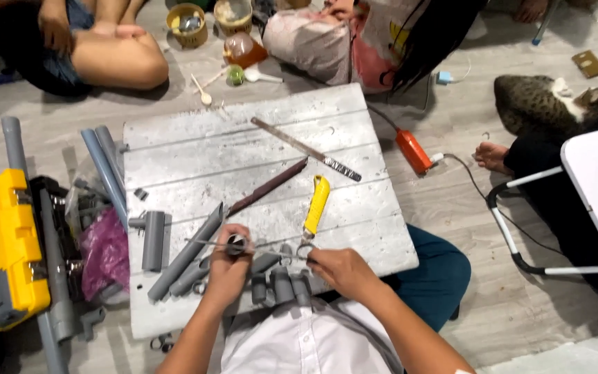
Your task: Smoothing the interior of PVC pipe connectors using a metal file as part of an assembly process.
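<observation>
Gripping a short grey fitting (237, 244), the left hand (228, 271) has its fingers closed around it; the right hand (340, 270) pinches a thin metal tool (271, 244) whose tip meets the fitting. Steady the fitting and keep the tool level. Beyond the fingertips lie one yellow-handled knife (315, 206), one dark file (268, 186) and one saw blade (306, 149).

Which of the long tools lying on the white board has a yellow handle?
The yellow-handled tool just above the right hand. The dark reddish file and the grey metal ruler lie farther up the board.
</observation>
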